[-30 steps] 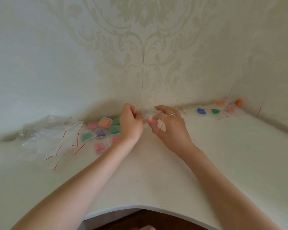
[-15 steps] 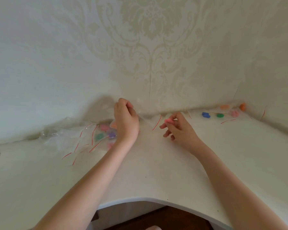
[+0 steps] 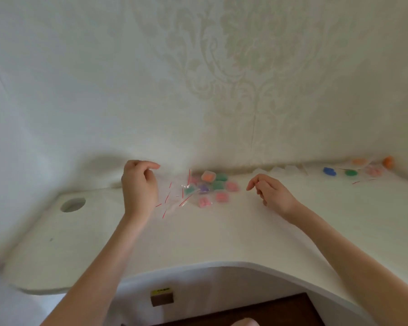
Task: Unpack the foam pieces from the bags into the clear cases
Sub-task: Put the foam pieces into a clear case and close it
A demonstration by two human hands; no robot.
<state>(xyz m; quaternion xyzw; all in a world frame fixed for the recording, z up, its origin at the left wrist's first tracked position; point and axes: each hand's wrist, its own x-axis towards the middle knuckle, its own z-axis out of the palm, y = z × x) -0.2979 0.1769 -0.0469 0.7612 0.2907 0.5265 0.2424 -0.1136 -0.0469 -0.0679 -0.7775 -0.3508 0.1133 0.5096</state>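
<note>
Item: the pink foam piece pinched half a second earlier was no longer seen in the right hand (image 3: 272, 193), found loosely curled and empty, the left hand (image 3: 139, 184) likewise released over the emptied bags (image 3: 174, 198), beside the filled clear cases (image 3: 212, 187); one unpacking judged complete.

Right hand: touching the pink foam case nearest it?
Apart. Head view shows bare desk between the right hand fingertips and the pink case.
</note>
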